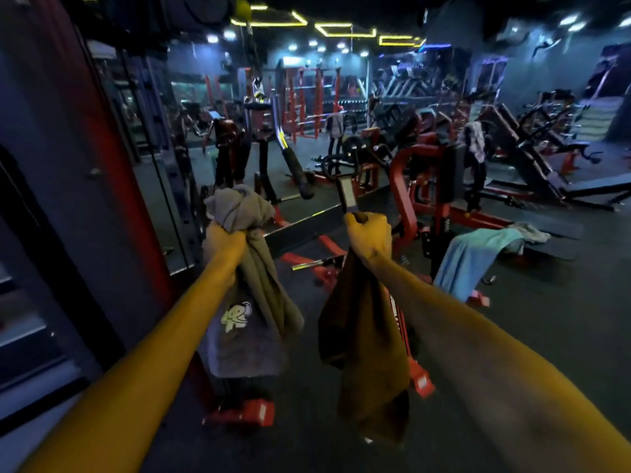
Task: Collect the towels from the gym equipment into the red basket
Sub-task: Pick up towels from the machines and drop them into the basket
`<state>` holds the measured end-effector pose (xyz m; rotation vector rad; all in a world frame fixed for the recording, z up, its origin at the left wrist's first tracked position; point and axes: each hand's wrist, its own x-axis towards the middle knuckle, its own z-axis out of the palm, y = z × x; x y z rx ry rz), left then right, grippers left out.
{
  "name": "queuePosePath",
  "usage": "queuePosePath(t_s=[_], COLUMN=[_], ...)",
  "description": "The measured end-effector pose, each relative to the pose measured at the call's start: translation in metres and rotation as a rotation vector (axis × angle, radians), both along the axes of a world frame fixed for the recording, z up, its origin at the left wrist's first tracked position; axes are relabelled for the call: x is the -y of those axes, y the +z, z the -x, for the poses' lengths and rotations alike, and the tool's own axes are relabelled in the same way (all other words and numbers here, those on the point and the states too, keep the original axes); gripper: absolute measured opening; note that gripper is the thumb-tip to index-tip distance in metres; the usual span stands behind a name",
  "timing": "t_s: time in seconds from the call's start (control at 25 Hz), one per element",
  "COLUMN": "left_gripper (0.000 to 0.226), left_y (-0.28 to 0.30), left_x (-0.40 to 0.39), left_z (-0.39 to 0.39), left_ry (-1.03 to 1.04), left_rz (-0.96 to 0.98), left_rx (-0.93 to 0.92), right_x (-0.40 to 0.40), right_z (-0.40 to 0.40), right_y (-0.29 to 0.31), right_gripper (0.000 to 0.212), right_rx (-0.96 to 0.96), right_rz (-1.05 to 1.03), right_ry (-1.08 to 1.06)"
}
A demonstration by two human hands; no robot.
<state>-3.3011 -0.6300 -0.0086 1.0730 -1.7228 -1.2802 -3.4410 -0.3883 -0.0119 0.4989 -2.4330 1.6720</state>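
Gripping bunched grey towels [246,268] left hand [227,240], brown towel [365,353] right hand [370,233], blue towel [474,254] draped over bench [546,233] ahead

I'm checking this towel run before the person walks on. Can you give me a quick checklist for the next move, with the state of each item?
1. Left hand grip on the bunched grey towels: ok, fingers curled round them.
2. Right hand grip on the brown towel: ok.
3. A free hand for another pickup: not ok, both are full.
4. Red basket located: cannot tell, none in view.
5. Towels left on equipment: not ok, a blue towel drapes a bench on the right.
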Motion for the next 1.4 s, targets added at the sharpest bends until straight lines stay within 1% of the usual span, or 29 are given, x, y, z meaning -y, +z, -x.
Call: queuePosePath(t_s=[0.08, 0.16, 0.2, 0.32, 0.44, 0.48, 0.56, 0.64, 0.72, 0.92, 1.04, 1.12, 1.2, 1.28, 1.4], left_gripper=[0.047, 0.046, 0.047, 0.050, 0.042, 0.041, 0.047, 0.052, 0.053, 0.056, 0.055, 0.053, 0.051, 0.048, 0.045], left_y=[-0.034, -0.066, -0.080, -0.124, -0.170, -0.177, -0.191, -0.202, -0.209, -0.228, -0.242, -0.256, -0.266, -0.269, -0.270], left_x=[-0.041, -0.084, -0.107, -0.165, -0.216, -0.234, -0.265, -0.291, -0.325, -0.420, -0.498, -0.555, -0.611, -0.662, -0.758], left_z=[-0.052, -0.104, -0.130, -0.209, -0.308, -0.344, -0.405, -0.464, -0.534, -0.710, -0.836, -0.924, -1.013, -1.086, -1.196], left_ry=[0.012, 0.107, 0.165, 0.255, 0.375, 0.434, 0.552, 0.607, 0.673, 0.918, 1.131, 1.268, 1.364, 1.461, 1.663], left_rz=[0.026, 0.031, 0.020, -0.038, -0.111, -0.154, -0.177, -0.200, -0.232, -0.326, -0.382, -0.414, -0.432, -0.445, -0.470], left_rx=[0.045, 0.130, 0.154, 0.138, 0.172, 0.204, 0.273, 0.278, 0.280, 0.196, 0.145, 0.121, 0.100, 0.095, 0.098], right_x=[-0.034, -0.064, -0.076, -0.101, -0.120, -0.123, -0.125, -0.123, -0.120, -0.126, -0.151, -0.181, -0.219, -0.252, -0.319], right_z=[-0.031, -0.058, -0.073, -0.129, -0.213, -0.241, -0.293, -0.347, -0.412, -0.594, -0.743, -0.853, -0.963, -1.054, -1.191], right_y=[-0.034, -0.065, -0.079, -0.111, -0.140, -0.152, -0.172, -0.190, -0.203, -0.227, -0.245, -0.257, -0.267, -0.270, -0.264], right_gripper=[0.033, 0.040, 0.039, 0.042, 0.045, 0.044, 0.040, 0.036, 0.032, 0.033, 0.029, 0.026, 0.029, 0.032, 0.036], right_rx=[0.037, 0.088, 0.121, 0.172, 0.287, 0.320, 0.391, 0.448, 0.460, 0.465, 0.434, 0.407, 0.363, 0.337, 0.216], right_rz=[-0.003, 0.018, 0.022, 0.015, -0.021, -0.051, -0.104, -0.135, -0.163, -0.287, -0.370, -0.429, -0.464, -0.480, -0.535], right_ry=[0.037, 0.103, 0.144, 0.229, 0.379, 0.431, 0.497, 0.549, 0.635, 0.893, 1.081, 1.220, 1.314, 1.408, 1.630])
